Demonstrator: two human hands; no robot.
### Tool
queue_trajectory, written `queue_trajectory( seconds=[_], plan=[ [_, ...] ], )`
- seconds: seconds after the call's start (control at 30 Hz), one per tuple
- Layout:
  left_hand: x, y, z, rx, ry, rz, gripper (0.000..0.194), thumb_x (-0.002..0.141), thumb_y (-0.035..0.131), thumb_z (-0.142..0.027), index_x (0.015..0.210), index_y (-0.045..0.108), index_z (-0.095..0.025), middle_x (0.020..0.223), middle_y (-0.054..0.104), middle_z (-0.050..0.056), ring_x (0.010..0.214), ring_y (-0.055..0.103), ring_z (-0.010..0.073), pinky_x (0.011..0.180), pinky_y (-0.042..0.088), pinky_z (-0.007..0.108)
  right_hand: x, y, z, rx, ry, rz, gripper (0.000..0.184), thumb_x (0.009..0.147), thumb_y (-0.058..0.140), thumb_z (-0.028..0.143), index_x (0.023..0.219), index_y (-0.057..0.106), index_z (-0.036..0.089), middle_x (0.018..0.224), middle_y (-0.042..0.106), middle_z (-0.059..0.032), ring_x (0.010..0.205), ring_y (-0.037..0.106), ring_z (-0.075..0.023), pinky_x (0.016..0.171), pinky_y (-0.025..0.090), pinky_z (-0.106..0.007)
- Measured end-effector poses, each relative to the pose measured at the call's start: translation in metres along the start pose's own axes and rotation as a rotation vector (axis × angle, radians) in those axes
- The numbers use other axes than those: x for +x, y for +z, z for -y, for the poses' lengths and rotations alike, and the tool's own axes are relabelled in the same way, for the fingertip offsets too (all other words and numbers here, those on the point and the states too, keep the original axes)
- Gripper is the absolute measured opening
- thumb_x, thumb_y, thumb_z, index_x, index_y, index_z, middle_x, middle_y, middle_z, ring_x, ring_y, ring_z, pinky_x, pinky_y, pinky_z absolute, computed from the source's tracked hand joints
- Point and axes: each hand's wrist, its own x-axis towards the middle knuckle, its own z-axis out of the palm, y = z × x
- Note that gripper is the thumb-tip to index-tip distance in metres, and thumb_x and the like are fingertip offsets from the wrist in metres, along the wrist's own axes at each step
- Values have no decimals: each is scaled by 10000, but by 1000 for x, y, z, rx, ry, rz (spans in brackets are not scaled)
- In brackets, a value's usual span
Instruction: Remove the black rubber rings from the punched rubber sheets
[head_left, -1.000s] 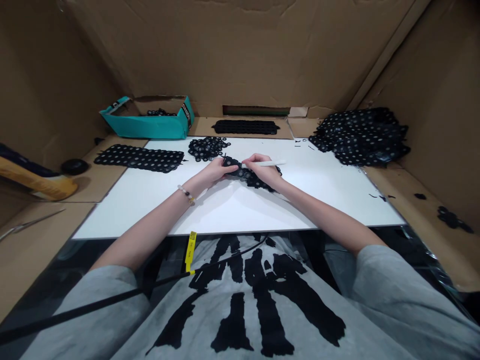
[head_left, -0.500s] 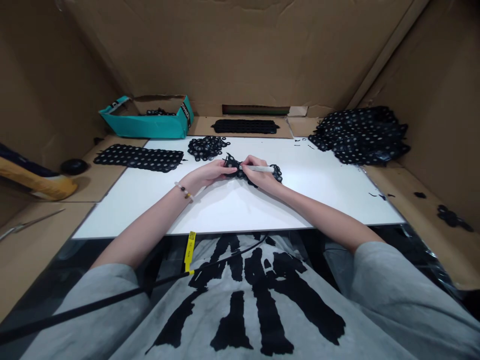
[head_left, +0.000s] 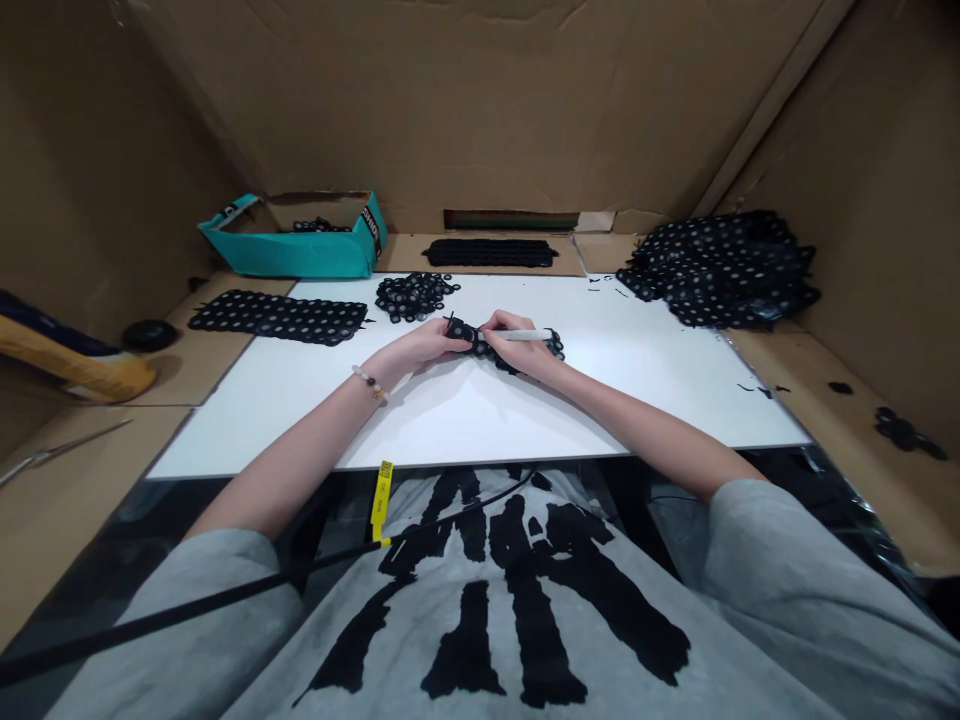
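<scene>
Over the middle of the white board (head_left: 420,420), my left hand (head_left: 431,342) is closed on the left end of a black sheet of joined rings (head_left: 460,333). My right hand (head_left: 521,342) grips a pale pen-shaped tool (head_left: 529,335), its near end pointing at the sheet beside my left fingers. The tip is too small to make out. Part of the sheet is hidden under my right hand, and more black rings (head_left: 556,346) show past it. Just behind my left hand lies a heap of loose black rings (head_left: 415,296).
A teal box (head_left: 296,252) holding black rings stands back left. Ring sheets lie at the left (head_left: 277,316), and a large pile (head_left: 720,270) sits back right. A stack of black strips (head_left: 491,252) rests behind the board. Tweezers (head_left: 64,448) lie far left, near a yellow-and-blue tube (head_left: 75,355).
The left end of the ring sheet has tilted slightly in my left fingers. Both hands stay in nearly the same place, the pen-shaped tool still against the work.
</scene>
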Motion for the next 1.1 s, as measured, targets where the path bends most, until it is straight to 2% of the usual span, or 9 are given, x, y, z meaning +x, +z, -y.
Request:
queue_trajectory(
  seconds=[0.1,0.17,0.2,0.27,0.4,0.6,0.8,0.97,1.1],
  plan=[
    [2,-1,3,83,-6,-53,261,701,804,-276,658,572,-164,565,527,-9,501,438,102,470,291,237,3,-14,1,-63,-202,-6,150,826,520,252,814,664,213,1126,727,-91,1087,613,-274,985,453,-441],
    [3,-1,4,90,30,-67,257,704,800,-274,658,571,-166,569,534,-9,510,452,106,477,308,234,5,-24,0,-128,-355,-37,250,826,467,171,903,699,223,1299,670,-105,1212,553,-303,1054,411,-508],
    [2,-1,4,84,53,-66,251,698,804,-271,669,578,-165,585,546,-8,522,466,107,487,325,232,6,-28,0,-160,-415,-33,312,833,437,140,962,709,227,1339,647,-109,1213,544,-306,1052,412,-526],
    [2,0,3,69,92,-37,237,684,814,-270,700,603,-161,622,572,-5,550,495,111,505,356,230,6,-31,-1,-222,-511,19,373,861,412,117,1056,708,230,1327,640,-123,1144,556,-299,1008,442,-527],
    [-1,2,-1,49,125,38,217,657,830,-258,726,657,-147,631,604,11,570,538,127,512,382,237,7,-25,-5,-320,-619,136,304,919,491,172,1146,687,227,1184,650,-141,1034,547,-284,914,489,-487],
    [-4,3,-7,79,132,53,195,600,840,-209,682,676,-144,572,594,6,556,542,139,513,386,247,8,-20,-8,-401,-650,160,227,968,500,214,1086,694,212,1078,657,-139,995,533,-278,861,492,-442],
    [1,2,1,112,153,65,214,597,834,-261,701,685,-149,629,622,4,601,548,147,555,404,253,8,-18,-7,-415,-651,172,223,996,482,267,1001,694,199,989,673,-138,920,524,-278,818,477,-432],
    [6,-1,7,171,166,81,242,637,802,-335,705,668,-145,630,593,-12,583,498,123,557,370,243,4,-10,-6,-360,-545,138,186,982,494,244,939,669,199,954,674,-122,910,539,-263,825,459,-393],
    [5,0,7,248,164,66,234,651,796,-327,654,644,-149,577,546,-23,537,446,110,512,315,240,1,-4,-1,-237,-373,81,157,946,544,277,848,642,203,891,684,-92,885,576,-241,801,446,-354]
  ],
)
